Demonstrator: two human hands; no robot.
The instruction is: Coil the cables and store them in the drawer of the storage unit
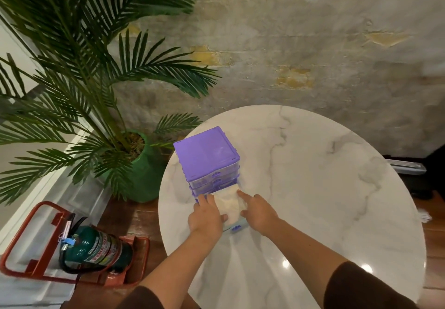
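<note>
a purple unit (206, 153) is stood at the left of a round marble table (313, 176). its lowest drawer (230, 204) is pulled out toward the near side, blurred pale contents inside. the left hand (206, 214) and right hand (257, 210) are laid on the drawer's sides, fingers extended, nothing pinched.

Person: two bare forearms, dark brown sleeves on left arm (142, 296) and right arm (356, 287) pushed up near elbows. No rings, watch.
</note>
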